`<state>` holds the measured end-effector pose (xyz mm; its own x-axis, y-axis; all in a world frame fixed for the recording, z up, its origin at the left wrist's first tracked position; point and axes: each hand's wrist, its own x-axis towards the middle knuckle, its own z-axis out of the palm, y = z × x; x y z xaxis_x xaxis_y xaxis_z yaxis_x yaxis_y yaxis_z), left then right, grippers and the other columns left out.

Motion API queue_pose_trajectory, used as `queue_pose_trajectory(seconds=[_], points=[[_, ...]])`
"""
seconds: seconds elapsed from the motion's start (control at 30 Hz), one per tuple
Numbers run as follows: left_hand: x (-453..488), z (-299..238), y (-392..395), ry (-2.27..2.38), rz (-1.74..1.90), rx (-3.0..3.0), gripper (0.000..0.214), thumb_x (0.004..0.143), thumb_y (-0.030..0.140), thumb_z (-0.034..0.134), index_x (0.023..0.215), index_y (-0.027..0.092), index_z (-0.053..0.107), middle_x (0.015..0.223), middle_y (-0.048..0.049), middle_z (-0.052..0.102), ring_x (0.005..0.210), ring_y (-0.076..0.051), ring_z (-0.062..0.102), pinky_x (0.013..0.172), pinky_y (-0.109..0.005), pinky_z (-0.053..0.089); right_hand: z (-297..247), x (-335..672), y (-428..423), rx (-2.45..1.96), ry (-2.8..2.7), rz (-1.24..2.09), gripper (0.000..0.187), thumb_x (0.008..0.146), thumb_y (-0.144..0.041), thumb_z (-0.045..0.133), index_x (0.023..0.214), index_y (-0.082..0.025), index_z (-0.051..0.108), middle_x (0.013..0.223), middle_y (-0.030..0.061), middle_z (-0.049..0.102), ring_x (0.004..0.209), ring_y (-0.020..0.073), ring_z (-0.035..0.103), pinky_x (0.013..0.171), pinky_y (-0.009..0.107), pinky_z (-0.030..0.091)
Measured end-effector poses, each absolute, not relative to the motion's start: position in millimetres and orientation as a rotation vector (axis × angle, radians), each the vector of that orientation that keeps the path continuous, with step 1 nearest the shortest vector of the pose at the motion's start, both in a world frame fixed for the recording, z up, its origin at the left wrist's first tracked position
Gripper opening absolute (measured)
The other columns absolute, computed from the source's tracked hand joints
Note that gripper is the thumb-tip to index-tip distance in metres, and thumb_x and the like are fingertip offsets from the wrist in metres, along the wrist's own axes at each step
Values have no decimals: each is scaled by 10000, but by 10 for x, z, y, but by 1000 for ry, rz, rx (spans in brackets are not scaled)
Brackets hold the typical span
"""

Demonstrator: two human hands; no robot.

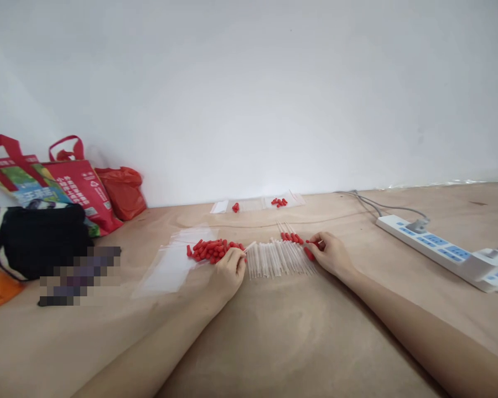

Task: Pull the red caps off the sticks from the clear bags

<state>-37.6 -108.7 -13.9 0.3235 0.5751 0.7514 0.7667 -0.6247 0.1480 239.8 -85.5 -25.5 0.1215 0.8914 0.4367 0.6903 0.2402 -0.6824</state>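
Note:
My left hand [231,272] is closed in a pinch at the left end of a row of clear thin tubes [274,260]. One tilted clear tube [251,246] shows at its fingertips. Just behind that hand lies a heap of red rubber bulbs [209,250], partly covered by it. At the right end of the row, my right hand [331,254] pinches a small red rubber bulb [313,243], mostly hidden by the fingers. Another red bulb [309,254] lies beneath these fingers. Several tubes with red bulbs on their ends [290,237] lie side by side behind the row.
Clear plastic bags [166,271] lie left of the heap. By the wall are more bags [253,205] and a few red bulbs [279,202]. A white power strip [435,246] with plugged cables is at right. Shopping bags [83,188] and dark cloth [45,237] stand left.

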Motion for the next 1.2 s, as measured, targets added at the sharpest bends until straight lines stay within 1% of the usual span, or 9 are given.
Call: queue_pose_trajectory(seconds=[0.23, 0.47, 0.6, 0.7, 0.8, 0.9, 1.0, 1.1, 1.2], points=[[-289, -145, -1035, -1132, -1149, -2401, 196, 793, 91, 381, 853, 147, 560, 832, -60, 594, 792, -145, 586, 742, -266, 498, -199, 2362, -940, -1531, -1734, 315, 191, 721, -291, 454, 686, -179, 606, 685, 31, 610, 565, 125, 542, 559, 236, 396], [-301, -110, -1105, -1038, -1034, -2598, 214, 789, 233, 493, 946, 117, 581, 926, -105, 621, 873, -189, 581, 789, -326, 494, -181, 2379, -937, -1628, -1740, 339, 314, 795, -384, 400, 720, -184, 630, 659, 27, 650, 581, 151, 569, 540, 240, 359], [-340, -67, -1145, -1059, -993, -2675, 276, 762, 296, 544, 984, 135, 573, 955, -100, 617, 898, -198, 565, 803, -347, 476, -203, 2390, -902, -1746, -1689, 270, 299, 799, -392, 409, 759, -197, 632, 709, 32, 662, 643, 166, 588, 575, 250, 355], [-357, -25, -1166, -1125, -928, -2668, 367, 715, 379, 598, 995, 143, 571, 965, -100, 608, 905, -220, 545, 804, -390, 447, -201, 2383, -894, -1831, -1642, 221, 271, 799, -384, 418, 805, -215, 629, 758, 25, 668, 722, 176, 597, 645, 270, 357], [-373, 12, -1169, -1199, -854, -2626, 456, 666, 455, 631, 1011, 162, 571, 985, -91, 603, 912, -237, 529, 803, -419, 409, -186, 2378, -884, -1878, -1614, 226, 281, 805, -389, 403, 818, -220, 628, 773, 23, 667, 741, 179, 594, 675, 288, 351], [-407, 26, -1146, -1219, -819, -2596, 448, 672, 475, 620, 1006, 179, 578, 983, -76, 607, 920, -233, 521, 818, -415, 375, -148, 2373, -848, -1896, -1618, 213, 313, 802, -421, 394, 811, -223, 637, 801, 32, 662, 770, 191, 584, 703, 311, 346], [-461, 14, -1108, -1217, -788, -2586, 422, 689, 481, 603, 996, 193, 585, 991, -69, 606, 933, -230, 514, 827, -403, 353, -90, 2349, -785, -1901, -1708, 158, 320, 766, -473, 435, 787, -238, 651, 883, 43, 647, 874, 227, 554, 770, 363, 333], [-514, -3, -1084, -1223, -762, -2575, 488, 668, 526, 602, 1036, 208, 568, 1021, -72, 597, 964, -241, 496, 844, -404, 331, -49, 2301, -720, -1954, -1767, 180, 327, 733, -508, 463, 776, -249, 659, 933, 55, 631, 933, 261, 530, 800, 419, 325], [-538, -7, -1090, -1213, -749, -2568, 564, 644, 574, 592, 1072, 210, 545, 1027, -75, 593, 966, -245, 488, 851, -408, 317, -50, 2254, -671, -2011, -1737, 290, 304, 727, -484, 479, 774, -245, 661, 911, 60, 635, 922, 265, 540, 793, 429, 338]])
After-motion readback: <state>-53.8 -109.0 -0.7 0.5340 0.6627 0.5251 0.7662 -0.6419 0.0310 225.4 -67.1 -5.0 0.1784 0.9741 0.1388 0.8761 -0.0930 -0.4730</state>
